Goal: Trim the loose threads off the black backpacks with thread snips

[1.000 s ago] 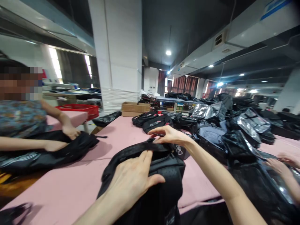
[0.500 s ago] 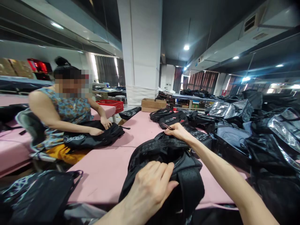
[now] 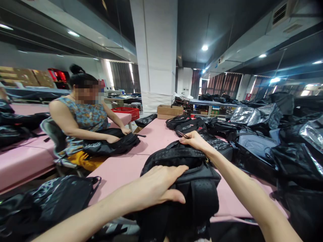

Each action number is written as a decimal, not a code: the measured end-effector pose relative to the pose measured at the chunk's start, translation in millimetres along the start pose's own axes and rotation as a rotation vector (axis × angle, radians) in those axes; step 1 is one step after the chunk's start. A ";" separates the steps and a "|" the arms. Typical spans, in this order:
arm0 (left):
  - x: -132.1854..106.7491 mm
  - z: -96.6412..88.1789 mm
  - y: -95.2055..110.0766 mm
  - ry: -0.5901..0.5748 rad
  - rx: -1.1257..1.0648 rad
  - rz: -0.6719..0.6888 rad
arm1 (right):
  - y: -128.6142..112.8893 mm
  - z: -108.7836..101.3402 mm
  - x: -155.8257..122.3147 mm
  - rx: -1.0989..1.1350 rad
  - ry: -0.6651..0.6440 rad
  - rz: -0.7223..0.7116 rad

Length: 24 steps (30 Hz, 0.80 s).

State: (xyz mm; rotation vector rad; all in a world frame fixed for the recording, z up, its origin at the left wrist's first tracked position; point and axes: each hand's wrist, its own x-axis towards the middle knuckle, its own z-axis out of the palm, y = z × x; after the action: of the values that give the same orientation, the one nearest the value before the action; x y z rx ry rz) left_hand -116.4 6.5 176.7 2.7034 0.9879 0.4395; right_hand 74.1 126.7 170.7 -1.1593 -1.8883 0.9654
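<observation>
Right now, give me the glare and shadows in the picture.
Head view: bluish glare around the bright white ceiling lamp; white highlights on the crinkled silver foil lining; soft shadows on the flat pink tabletop; interior detail lost to darkness in the bulky black fabric backpack.

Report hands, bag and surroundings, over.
Left grip spread on black bag, by its opening. Right grip pinching thin dark item. Other bags crowd pink table's right side.

Backpack (image 3: 181,211) at the table (image 3: 121,171), bags (image 3: 257,143) to its right, 1 co-worker (image 3: 88,116) to its left, 1 box (image 3: 170,112) beyond
</observation>
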 end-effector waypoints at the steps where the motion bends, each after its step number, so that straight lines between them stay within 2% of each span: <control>1: -4.2 -3.4 -3.4 0.098 -0.087 0.004 | 0.1 -2.2 -0.9 0.012 0.016 -0.006; 2: -7.3 -8.2 -8.7 0.210 -0.187 -0.023 | 0.1 -4.3 -1.3 0.024 0.027 -0.009; 4: -7.5 -19.6 -24.6 0.455 -0.362 -0.178 | -0.4 -6.9 -0.8 0.043 0.043 -0.001; 5: -4.2 -24.6 -34.3 0.548 -0.419 -0.275 | -1.0 -7.3 0.0 0.051 0.046 0.008; 6: 1.3 -28.1 -44.1 0.589 -0.455 -0.356 | -1.6 -7.2 0.9 0.057 0.047 0.020; 7: 8.3 -30.0 -53.2 0.565 -0.477 -0.404 | -2.1 -6.8 1.8 0.063 0.044 0.032; 8: 16.3 -30.1 -60.6 0.484 -0.495 -0.411 | -2.4 -6.5 2.6 0.069 0.042 0.040; 11: 38.8 -23.8 -70.3 0.187 -0.550 -0.309 | -0.4 -7.9 3.0 0.075 0.031 0.050; 13: 48.6 -17.4 -69.8 0.112 -0.601 -0.256 | 3.1 -10.5 2.4 0.063 0.036 0.039; 15: 53.9 -10.2 -70.1 0.121 -0.722 -0.281 | 7.1 -12.7 3.2 0.048 0.039 0.028; 19: 58.7 5.5 -81.0 0.218 -1.051 -0.472 | 9.9 -13.9 12.3 0.024 0.029 0.042; 21: 60.6 10.6 -87.6 0.260 -1.094 -0.498 | 6.1 -17.1 14.5 -0.050 0.042 0.028; 22: 61.8 11.9 -90.6 0.277 -1.085 -0.482 | 2.7 -20.2 12.1 -0.101 0.085 -0.006; 24: 65.1 12.4 -95.9 0.293 -1.030 -0.434 | -5.2 -27.5 -3.0 -0.195 0.281 -0.122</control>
State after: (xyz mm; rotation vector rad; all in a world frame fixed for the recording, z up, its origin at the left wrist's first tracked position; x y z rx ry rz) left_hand -121.0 119.4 148.2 1.4973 0.9899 0.9410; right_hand 96.5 128.5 187.6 -1.2062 -1.8273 0.5303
